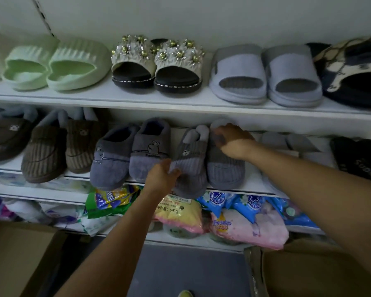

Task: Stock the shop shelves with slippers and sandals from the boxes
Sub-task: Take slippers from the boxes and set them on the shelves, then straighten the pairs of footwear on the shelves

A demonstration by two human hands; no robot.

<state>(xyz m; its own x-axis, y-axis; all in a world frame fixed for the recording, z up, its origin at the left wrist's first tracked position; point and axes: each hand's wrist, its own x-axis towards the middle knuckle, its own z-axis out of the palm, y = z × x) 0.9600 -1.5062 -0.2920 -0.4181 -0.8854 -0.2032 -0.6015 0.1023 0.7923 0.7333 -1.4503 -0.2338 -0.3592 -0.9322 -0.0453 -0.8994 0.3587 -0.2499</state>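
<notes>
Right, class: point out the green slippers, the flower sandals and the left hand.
green slippers [73, 67], head view, on the right slipper's ribbed upper
flower sandals [176, 54], head view, on the right sandal's flowered strap
left hand [162, 175], head view, back of hand

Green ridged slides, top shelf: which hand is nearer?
Left. The left hand holds a grey corduroy slipper on the middle shelf, below-right of the green ridged slides; the right hand is farther right.

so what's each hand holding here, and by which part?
Left hand grips the toe end of one grey ribbed slipper. Right hand rests on the heel end of its pair; whether the fingers grip cannot be told.
</notes>
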